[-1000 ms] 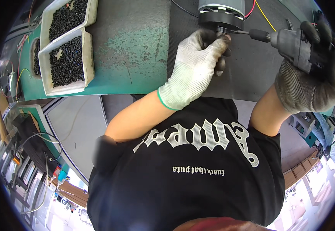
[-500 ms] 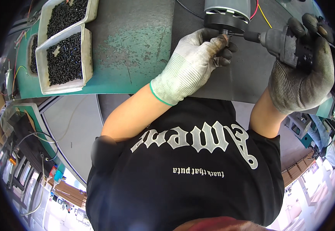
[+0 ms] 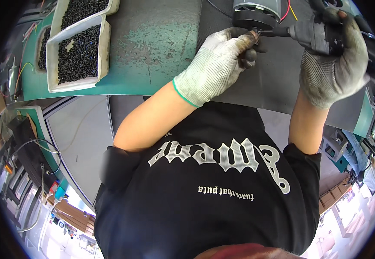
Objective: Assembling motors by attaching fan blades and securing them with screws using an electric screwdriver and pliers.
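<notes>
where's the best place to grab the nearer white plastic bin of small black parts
Probably the right wall of the nearer white plastic bin, coming from the right: that wall stands exposed, facing the worn green tabletop, whereas a similar white plastic bin crowds its far side.

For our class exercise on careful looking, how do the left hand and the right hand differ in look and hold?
Look: the left hand wears a mostly white glove with a green wrist edge; the right hand wears a greyer one.

Hold: the left hand pinches the ridged shaft at the motor, while the right hand wraps around a power tool.

Shared: both gloves have darkened fingers.
</notes>
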Action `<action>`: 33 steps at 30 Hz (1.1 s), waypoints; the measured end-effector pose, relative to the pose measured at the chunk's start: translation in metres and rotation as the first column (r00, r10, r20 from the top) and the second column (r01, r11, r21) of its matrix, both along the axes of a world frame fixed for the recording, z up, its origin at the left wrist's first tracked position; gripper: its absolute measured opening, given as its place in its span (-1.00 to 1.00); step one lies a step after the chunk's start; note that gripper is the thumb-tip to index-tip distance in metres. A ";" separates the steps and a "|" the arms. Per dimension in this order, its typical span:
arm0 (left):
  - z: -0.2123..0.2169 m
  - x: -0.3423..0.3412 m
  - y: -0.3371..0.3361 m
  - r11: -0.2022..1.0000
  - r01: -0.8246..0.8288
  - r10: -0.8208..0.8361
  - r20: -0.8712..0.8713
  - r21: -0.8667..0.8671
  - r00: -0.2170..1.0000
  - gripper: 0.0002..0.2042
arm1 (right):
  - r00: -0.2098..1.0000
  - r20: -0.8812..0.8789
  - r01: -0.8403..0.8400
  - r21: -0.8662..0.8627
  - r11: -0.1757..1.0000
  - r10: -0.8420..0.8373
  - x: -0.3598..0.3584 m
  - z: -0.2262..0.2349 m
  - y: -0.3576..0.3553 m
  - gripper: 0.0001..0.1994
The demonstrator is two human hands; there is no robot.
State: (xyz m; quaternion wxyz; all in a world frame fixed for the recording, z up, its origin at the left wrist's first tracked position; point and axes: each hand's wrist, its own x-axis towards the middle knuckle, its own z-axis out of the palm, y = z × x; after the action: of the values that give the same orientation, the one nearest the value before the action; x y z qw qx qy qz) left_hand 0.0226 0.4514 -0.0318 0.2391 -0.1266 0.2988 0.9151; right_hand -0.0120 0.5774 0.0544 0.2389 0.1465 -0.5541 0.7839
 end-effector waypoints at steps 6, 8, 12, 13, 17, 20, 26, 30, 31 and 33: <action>-0.008 -0.001 0.000 0.999 0.003 -0.002 -0.030 0.034 1.000 -0.86 | 0.988 -0.052 0.154 0.125 0.980 -0.148 -0.006 -0.007 0.003 -0.76; -0.014 -0.004 0.001 0.998 -0.003 0.007 -0.054 0.065 0.999 -0.86 | 0.986 -0.046 0.165 0.155 0.974 -0.160 -0.010 -0.007 0.008 -0.76; -0.013 -0.008 0.001 0.997 0.021 -0.014 -0.094 0.073 0.995 -0.82 | 0.915 -0.174 0.402 0.312 0.861 -0.364 -0.003 0.014 0.009 -0.72; -0.006 -0.005 0.000 0.968 0.006 -0.053 -0.183 -0.251 0.982 -0.80 | 0.953 0.089 0.289 0.005 0.957 -0.289 -0.009 0.020 0.022 -0.69; 0.015 0.006 -0.001 0.380 -0.391 -0.203 -0.488 -0.838 0.849 -0.70 | 0.952 0.184 0.257 -0.046 0.965 -0.245 -0.003 0.025 0.075 -0.67; -0.003 0.005 -0.002 0.327 -0.523 -0.242 -0.604 -0.787 0.759 -0.67 | 0.951 0.309 0.058 -0.161 0.985 -0.006 -0.013 -0.014 0.165 -0.69; 0.045 0.023 -0.157 -0.365 -0.855 -0.627 -0.581 -0.369 0.519 -0.84 | 0.924 0.311 0.250 -0.053 0.967 -0.222 0.012 -0.038 0.178 -0.67; 0.037 -0.010 -0.279 -0.814 -0.376 -0.352 -0.139 -0.443 0.926 -0.73 | 0.902 0.032 0.351 0.525 0.776 -0.430 0.022 -0.045 0.155 -0.69; 0.034 -0.009 -0.285 -0.814 -0.375 -0.353 -0.137 -0.443 0.926 -0.73 | 0.919 0.077 0.314 0.448 0.837 -0.386 0.020 -0.047 0.160 -0.69; 0.029 -0.014 -0.291 -0.816 -0.325 -0.327 -0.082 -0.478 0.941 -0.73 | 0.942 0.145 0.255 0.278 0.926 -0.303 0.016 -0.049 0.168 -0.69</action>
State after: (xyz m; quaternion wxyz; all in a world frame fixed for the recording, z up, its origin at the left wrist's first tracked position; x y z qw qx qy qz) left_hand 0.0083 0.1603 -0.0027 -0.1103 -0.1024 0.9880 -0.0343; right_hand 0.0041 0.7457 0.0059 0.2747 0.0219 -0.6853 0.6741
